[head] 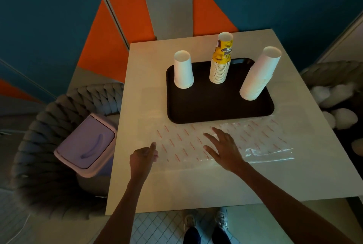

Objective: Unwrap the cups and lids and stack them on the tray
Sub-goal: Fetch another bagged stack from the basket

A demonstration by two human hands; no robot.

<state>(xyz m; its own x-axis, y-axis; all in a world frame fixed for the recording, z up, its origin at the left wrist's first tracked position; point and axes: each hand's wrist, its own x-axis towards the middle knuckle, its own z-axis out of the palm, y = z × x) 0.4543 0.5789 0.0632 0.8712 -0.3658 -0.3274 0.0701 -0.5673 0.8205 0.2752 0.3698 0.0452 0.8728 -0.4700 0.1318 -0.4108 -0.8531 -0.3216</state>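
- The table (196, 184) fills most of my view, with everything for the task on its far half.
- The black tray (216, 110) lies toward the far edge, its long side running left to right.
- A flat, clear plastic wrapper (255, 137) with red print lies just in front of the tray, between it and me. Its long axis also runs left to right.
- A lidded bin (86, 145) sits on a woven chair beside the table's left edge.
- 3 stacks of upturned cups stand on the tray, well apart: a tall white stack (259, 74) on the right, a yellow printed stack (221, 62) in the middle, and a short white stack (183, 70) on the left.
- My right hand (224, 147) lies with fingers spread and straight on the wrapper, near its middle, gripping nothing.
- My left hand (142, 157) is at the wrapper's left end, fingers curled in and thumb up. I cannot tell whether it pinches the film's edge.
- I judge the cups done and the empty wrapper next. It would have to go left to the bin, along its own long axis, and my left hand is the nearer to that side.
- I see no lids that I can be sure of.
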